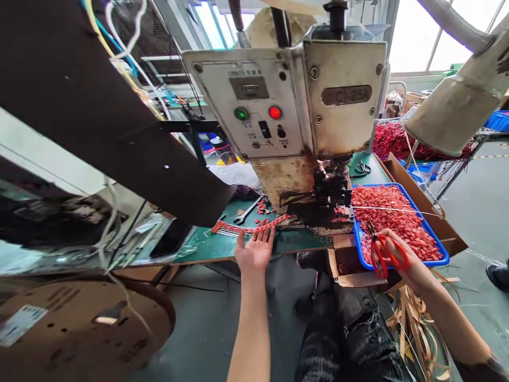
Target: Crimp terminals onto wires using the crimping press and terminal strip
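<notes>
My left hand is open, palm up, at the front edge of the green bench, its fingertips touching a strip of red terminals that feeds into the crimping press. My right hand grips red-handled scissors, blades pointing up-left over the near corner of a blue tray heaped with red parts. A thin pale wire stretches from the press head across the tray.
A wrench lies on the green bench left of the press. Small scissors rest behind the press. A cardboard box holds the tray. A large cardboard reel sits lower left. Paper strips pile by my knee.
</notes>
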`<action>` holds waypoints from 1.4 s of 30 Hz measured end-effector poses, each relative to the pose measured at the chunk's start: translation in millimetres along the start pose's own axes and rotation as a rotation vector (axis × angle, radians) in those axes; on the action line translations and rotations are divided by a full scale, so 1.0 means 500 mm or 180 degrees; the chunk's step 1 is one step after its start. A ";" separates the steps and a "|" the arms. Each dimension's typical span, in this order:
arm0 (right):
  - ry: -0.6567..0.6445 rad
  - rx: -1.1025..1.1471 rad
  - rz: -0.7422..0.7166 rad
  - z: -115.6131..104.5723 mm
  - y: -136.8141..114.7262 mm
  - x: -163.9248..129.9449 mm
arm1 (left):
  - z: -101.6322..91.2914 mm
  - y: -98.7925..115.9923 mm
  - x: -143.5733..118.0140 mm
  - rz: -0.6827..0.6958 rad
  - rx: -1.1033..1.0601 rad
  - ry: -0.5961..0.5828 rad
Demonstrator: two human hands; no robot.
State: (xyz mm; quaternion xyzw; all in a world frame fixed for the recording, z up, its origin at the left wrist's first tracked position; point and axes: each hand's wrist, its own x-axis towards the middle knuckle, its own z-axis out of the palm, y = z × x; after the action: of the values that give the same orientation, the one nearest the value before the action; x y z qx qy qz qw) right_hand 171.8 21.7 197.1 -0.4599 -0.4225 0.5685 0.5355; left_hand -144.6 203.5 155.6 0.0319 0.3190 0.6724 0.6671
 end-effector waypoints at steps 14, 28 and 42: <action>0.0835 -0.0258 -0.0341 0.041 0.041 0.183 | -0.023 0.012 0.074 0.0200 -0.0343 -0.0312; -0.1339 -0.0040 0.1426 0.132 0.247 -0.102 | -0.052 0.030 0.120 0.0281 -0.0302 -0.0643; -0.1379 -0.0098 0.1489 0.184 0.411 0.038 | -0.040 0.039 0.148 0.0661 -0.0169 -0.0312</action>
State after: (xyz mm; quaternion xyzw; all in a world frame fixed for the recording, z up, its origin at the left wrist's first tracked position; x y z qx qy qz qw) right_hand 36.7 27.5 16.2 -0.4208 -0.4181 0.7545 0.2809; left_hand -179.3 265.5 120.5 0.0800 0.2630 0.7438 0.6092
